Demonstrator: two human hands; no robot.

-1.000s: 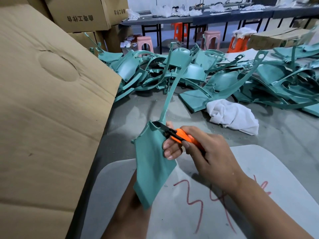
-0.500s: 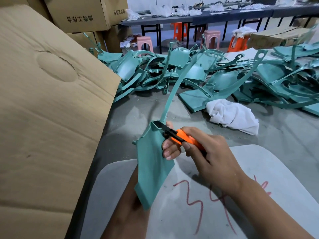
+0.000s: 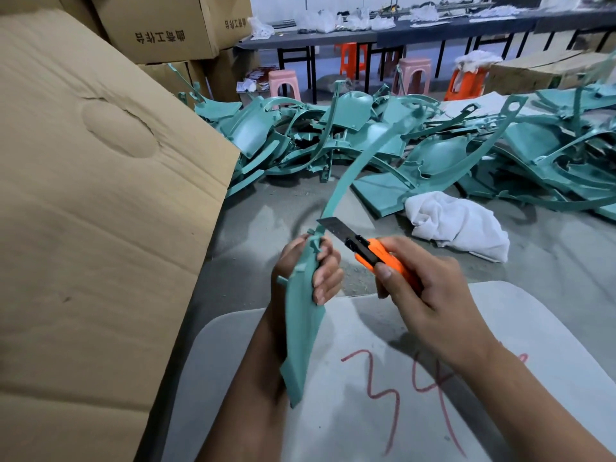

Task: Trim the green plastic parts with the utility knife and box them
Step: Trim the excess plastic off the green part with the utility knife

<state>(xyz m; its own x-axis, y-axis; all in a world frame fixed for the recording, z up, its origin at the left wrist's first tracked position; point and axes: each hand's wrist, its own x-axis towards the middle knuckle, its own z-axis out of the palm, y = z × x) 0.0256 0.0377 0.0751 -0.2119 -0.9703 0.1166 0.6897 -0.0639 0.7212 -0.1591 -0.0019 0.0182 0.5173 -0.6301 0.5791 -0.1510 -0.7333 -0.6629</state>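
Trimming the runner strip off a green plastic part

The left hand has its fingers curled round the green plastic part, held upright above the tabletop; the right hand grips the orange utility knife, blade at the runner strip. Next, probably: slice through, then box it in the cardboard box

The green part I hold is smooth, matt plastic. My knife has an orange plastic handle and a dull metal blade. The box is rough brown cardboard, and the rag is soft white cloth.
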